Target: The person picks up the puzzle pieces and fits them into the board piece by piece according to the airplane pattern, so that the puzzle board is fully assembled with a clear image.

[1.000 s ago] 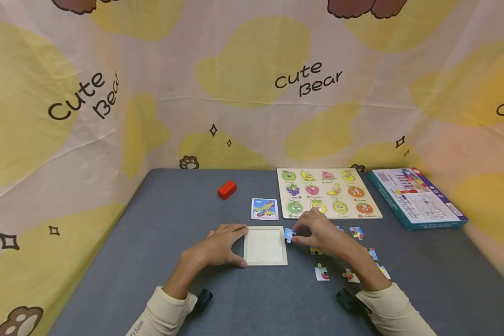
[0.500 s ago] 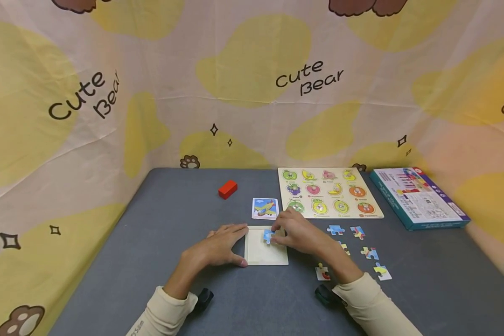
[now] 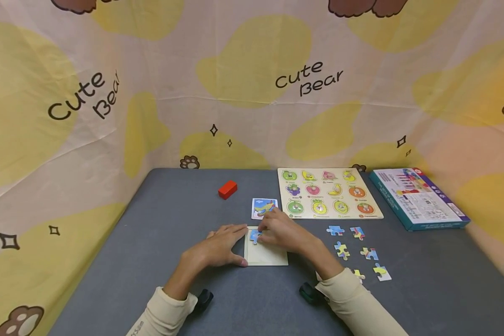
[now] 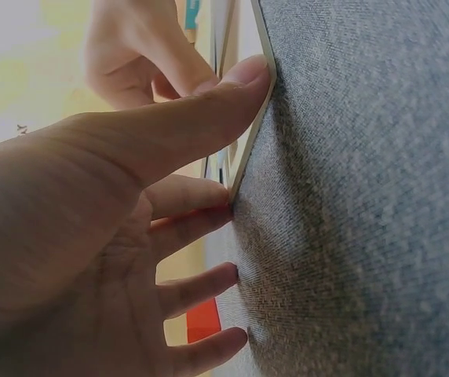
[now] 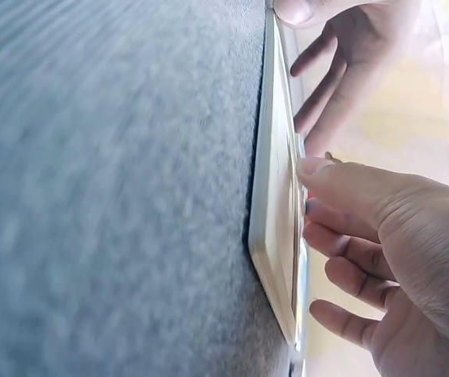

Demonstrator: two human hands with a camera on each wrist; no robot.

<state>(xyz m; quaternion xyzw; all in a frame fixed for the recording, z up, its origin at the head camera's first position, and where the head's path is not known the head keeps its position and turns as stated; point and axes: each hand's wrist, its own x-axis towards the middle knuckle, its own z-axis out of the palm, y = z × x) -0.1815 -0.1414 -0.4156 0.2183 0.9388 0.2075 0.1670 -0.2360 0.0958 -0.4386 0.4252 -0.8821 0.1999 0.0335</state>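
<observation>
A shallow, pale wooden puzzle tray (image 3: 269,255) lies in front of me. My left hand (image 3: 220,245) braces its left side, fingers spread. The left wrist view shows the thumb on the tray's near corner and the index fingertip at the far one. My right hand (image 3: 283,229) reaches over the tray and pinches a blue jigsaw piece (image 3: 254,236) at its upper left corner. In the right wrist view, the right thumb and fingers (image 5: 350,188) meet low over the tray (image 5: 275,212); the piece is mostly hidden there.
Several loose jigsaw pieces (image 3: 341,250) lie right of the tray, one partly behind the right sleeve. Beyond the tray are an airplane picture card (image 3: 258,205), a fruit board (image 3: 327,198) and a red block (image 3: 227,190). A flat box (image 3: 420,198) lies at far right.
My right hand has carried the blue jigsaw piece leftward from beside the tray to its upper left corner. The left hand has stayed at the tray's left side.
</observation>
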